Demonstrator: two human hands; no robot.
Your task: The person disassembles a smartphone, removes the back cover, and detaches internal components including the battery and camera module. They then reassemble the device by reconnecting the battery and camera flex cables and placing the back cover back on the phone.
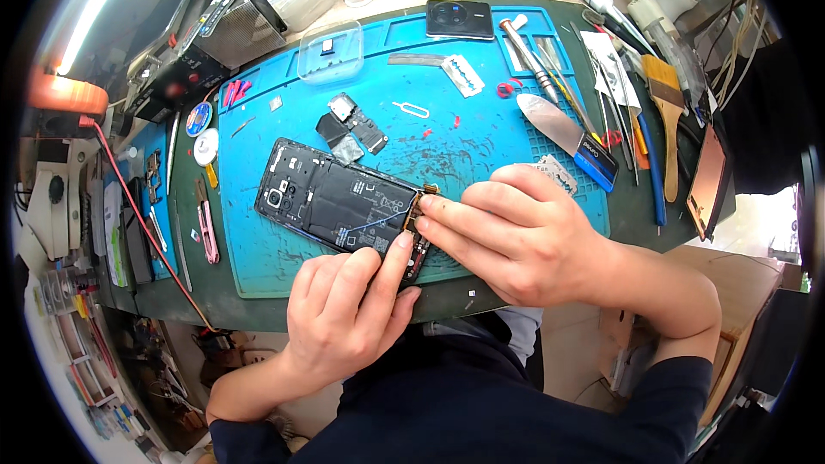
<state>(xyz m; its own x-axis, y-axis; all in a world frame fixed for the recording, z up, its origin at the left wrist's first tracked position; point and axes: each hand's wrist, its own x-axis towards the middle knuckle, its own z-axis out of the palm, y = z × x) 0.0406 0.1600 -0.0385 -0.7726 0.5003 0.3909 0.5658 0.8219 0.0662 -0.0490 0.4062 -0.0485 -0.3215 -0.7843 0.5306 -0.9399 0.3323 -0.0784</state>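
Dark shirt (464, 404), left hand (344, 311) index-straight, others curled — right fingers (468, 216) at opened phone (311, 198) — grips unclear.

The person wears a plain top (481, 417) in very dark navy, close to black where it falls into shade (the cloth looks soft and matte, with few clear creases). Its sleeves are the same dark colour: the left sleeve (249, 441) and the right sleeve (679, 395) both have simple, straight edges and end around the elbow. From there the forearms (649, 279) are bare down to the wrists. The left hand (344, 309) and the right hand (524, 236) are bare too, with short fingernails. Past the top's edge shows some pale grey cloth (521, 326), perhaps trousers, too little to tell.
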